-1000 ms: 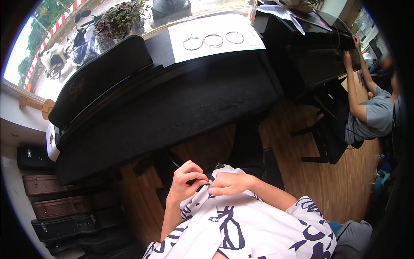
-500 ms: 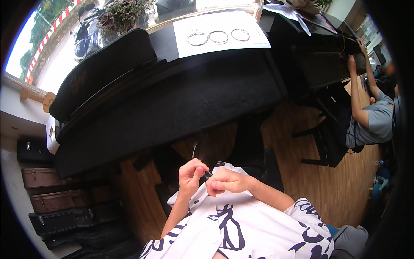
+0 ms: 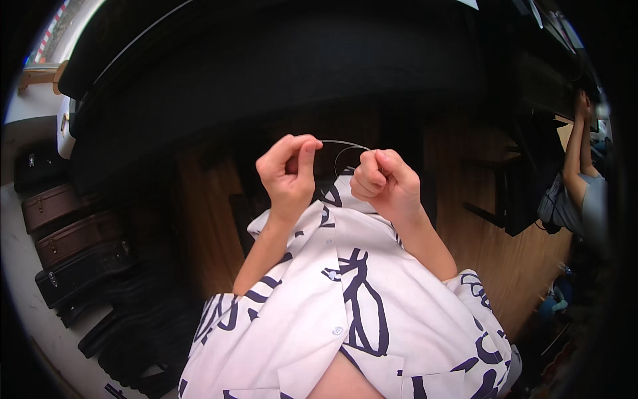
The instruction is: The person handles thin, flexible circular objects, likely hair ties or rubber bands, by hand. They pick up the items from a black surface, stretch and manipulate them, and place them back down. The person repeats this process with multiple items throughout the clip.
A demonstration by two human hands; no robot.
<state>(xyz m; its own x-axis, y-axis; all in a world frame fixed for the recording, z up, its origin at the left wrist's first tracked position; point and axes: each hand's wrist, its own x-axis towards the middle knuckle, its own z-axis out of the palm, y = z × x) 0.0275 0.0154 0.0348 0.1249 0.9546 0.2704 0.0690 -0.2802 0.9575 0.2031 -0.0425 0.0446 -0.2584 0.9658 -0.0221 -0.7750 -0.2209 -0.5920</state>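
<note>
A thin, pale wire string (image 3: 342, 142) bows upward between my two hands, above my lap. One end is pinched between the thumb and curled fingers of my left hand (image 3: 289, 178). My right hand (image 3: 389, 183) is closed around the string on the other side, thumb on top. From the right hand a finer loop of the string hangs down in an arc. How much of it lies inside each fist is hidden.
Beyond my hands stretches a black table (image 3: 299, 73), with a corner of white paper (image 3: 469, 2) at its far side. Brown and black instrument cases (image 3: 80, 236) are stacked at the left. Another person's arm (image 3: 575, 153) is at the far right, above wooden floor (image 3: 458, 226).
My hands have risen and moved apart, and the string now shows between them. The view has tipped downward, so the sheet with the coiled rings is nearly out of sight.
</note>
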